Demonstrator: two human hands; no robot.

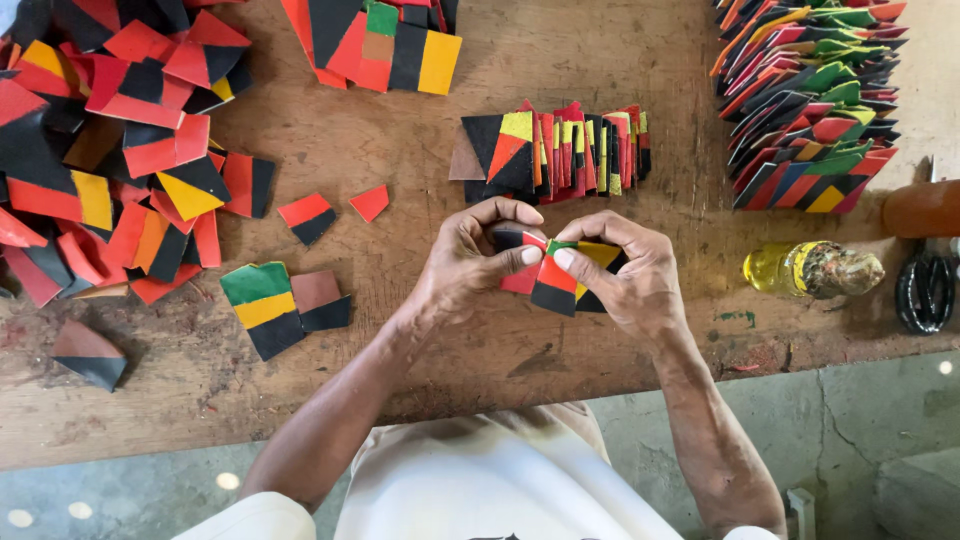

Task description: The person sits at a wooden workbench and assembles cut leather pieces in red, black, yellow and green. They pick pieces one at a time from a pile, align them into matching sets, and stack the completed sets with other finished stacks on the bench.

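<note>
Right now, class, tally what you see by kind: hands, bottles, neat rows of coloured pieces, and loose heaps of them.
Hands: 2 (left hand, right hand, both pinching coloured patchwork)
Bottles: 1 (yellow bottle)
Neat rows: 2 (middle row, right row)
Loose heaps: 2 (left heap, top heap)
Total: 7

Worn wooden workbench stands on grey concrete floor.
</note>
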